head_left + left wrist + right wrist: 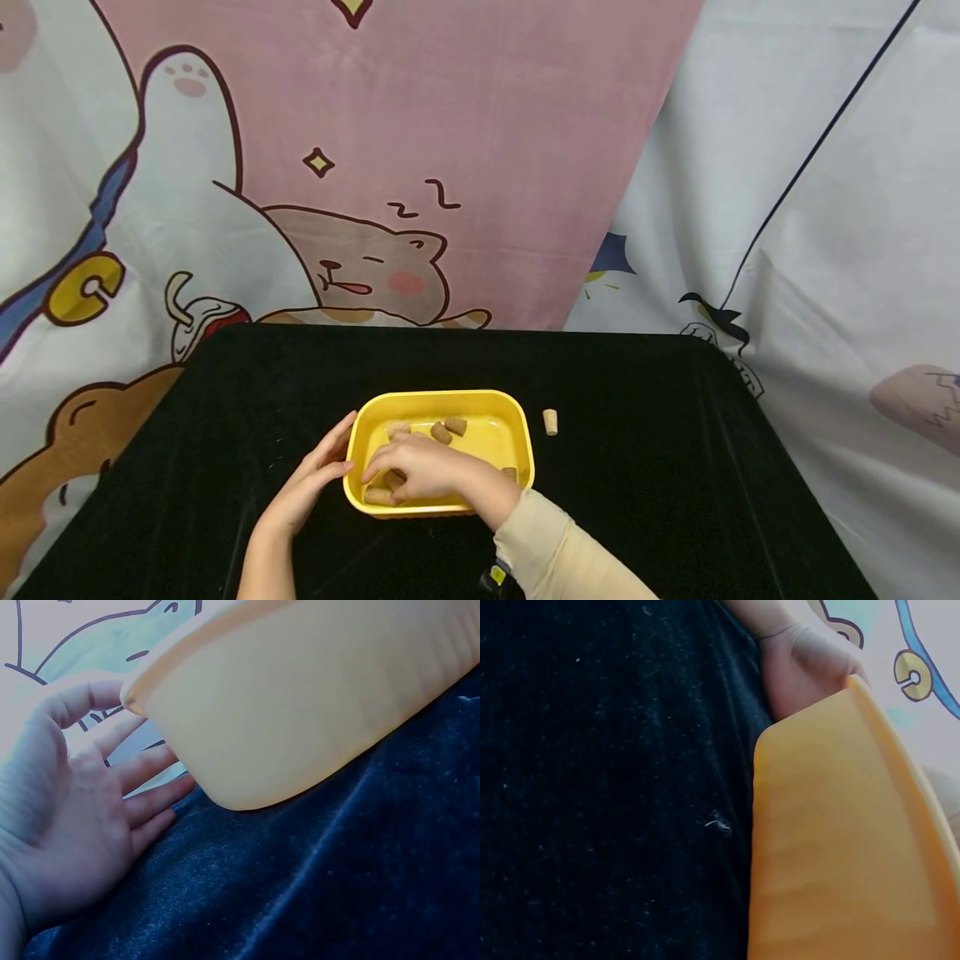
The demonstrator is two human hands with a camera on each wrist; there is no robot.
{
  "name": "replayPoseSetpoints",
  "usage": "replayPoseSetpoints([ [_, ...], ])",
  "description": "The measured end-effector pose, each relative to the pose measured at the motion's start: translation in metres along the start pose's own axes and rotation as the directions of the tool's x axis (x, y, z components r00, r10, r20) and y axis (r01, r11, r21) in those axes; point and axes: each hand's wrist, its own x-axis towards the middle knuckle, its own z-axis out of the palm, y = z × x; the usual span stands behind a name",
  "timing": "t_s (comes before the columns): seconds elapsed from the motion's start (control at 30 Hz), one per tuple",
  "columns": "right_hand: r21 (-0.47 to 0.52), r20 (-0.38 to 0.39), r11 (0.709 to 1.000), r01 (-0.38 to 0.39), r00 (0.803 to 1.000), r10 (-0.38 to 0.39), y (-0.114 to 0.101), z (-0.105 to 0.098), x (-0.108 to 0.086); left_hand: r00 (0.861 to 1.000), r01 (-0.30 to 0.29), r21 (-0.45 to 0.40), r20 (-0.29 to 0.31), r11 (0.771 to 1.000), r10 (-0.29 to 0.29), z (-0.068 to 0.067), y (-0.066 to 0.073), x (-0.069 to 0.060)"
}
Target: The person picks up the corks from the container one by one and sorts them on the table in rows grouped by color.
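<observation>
A yellow box [442,403] holds several brown corks, among them a cork [441,433] near its middle. My right hand [427,468] reaches into the box's left half, palm down, fingers bent and apart over a cork [393,479]; a firm grip on it is not visible. Close below lies another cork [378,497]. My left hand [303,487] rests its fingertips on the box's left end, thumb near the rim, fingers extended. In the left wrist view, the left hand [82,795] touches the box wall [285,705]. The right wrist view shows the box wall [840,825], not the right fingers.
One light cork [551,422] stands or lies on the black cloth [637,467] right of the box; which, I cannot tell. Behind the table hangs a printed curtain [487,167] with cartoon animals.
</observation>
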Motion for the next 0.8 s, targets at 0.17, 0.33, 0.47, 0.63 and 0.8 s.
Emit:
replayPoseSetpoints([
  [0.17, 0.001, 0.026, 1.000, -0.005, 1.000, 0.005, -0.0002, 0.0030, 0.0003, 1.000, 0.004, -0.010, 0.004, 1.000, -0.004, 0.0004, 0.0008, -0.0001],
  [0.33, 0.005, 0.031, 1.000, -0.010, 0.999, 0.010, 0.0002, 0.0061, 0.0014, 1.000, -0.014, -0.009, 0.012, 1.000, 0.015, 0.0006, 0.0002, 0.0001],
  [0.47, -0.025, 0.015, 1.000, -0.014, 1.000, 0.014, -0.0004, 0.0078, 0.0030, 1.000, -0.013, -0.010, 0.015, 1.000, 0.013, 0.0000, 0.0000, 0.0002],
  [0.63, -0.069, -0.007, 0.998, 0.000, 1.000, 0.000, -0.0005, 0.0085, 0.0041, 1.000, -0.009, -0.015, 0.013, 1.000, 0.010, -0.0005, 0.0003, 0.0005],
  [0.8, -0.079, -0.037, 0.997, -0.011, 0.999, 0.008, 0.0000, 0.0068, 0.0008, 1.000, -0.013, -0.015, 0.016, 1.000, 0.013, -0.0003, -0.0003, 0.0010],
])
